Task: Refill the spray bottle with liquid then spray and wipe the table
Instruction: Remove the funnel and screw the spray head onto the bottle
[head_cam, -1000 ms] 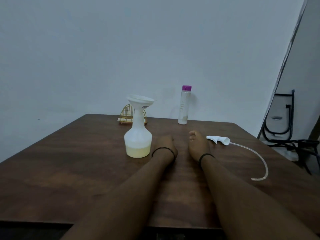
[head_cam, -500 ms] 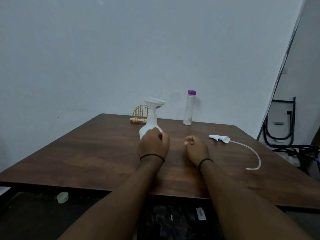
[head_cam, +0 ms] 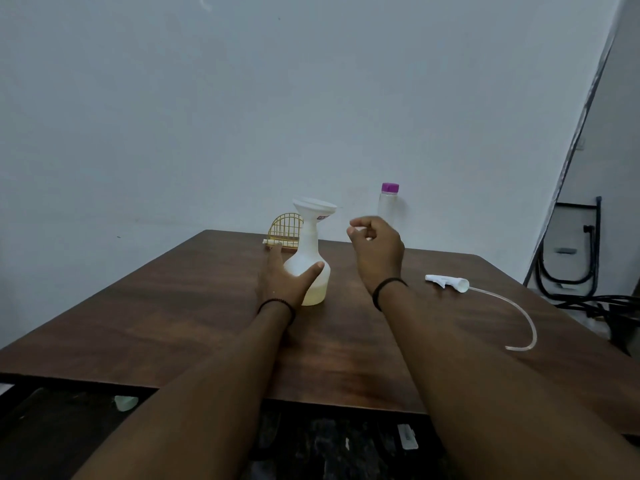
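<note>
Brown wood fills the lower frame as a worktop (head_cam: 180,306), with a gold wire rack (head_cam: 284,233) at its far edge. Just right of it, the left hand (head_cam: 287,278) cups the base of a white spray bottle (head_cam: 309,261) standing upright at centre, grip spread, a white funnel (head_cam: 314,206) in its neck. The right hand (head_cam: 377,251) hovers beside it, grip curled, apparently empty. Behind stands a purple-capped bottle (head_cam: 388,202). Toward the right, the spray head (head_cam: 446,281) lies with its tube (head_cam: 519,320).
</note>
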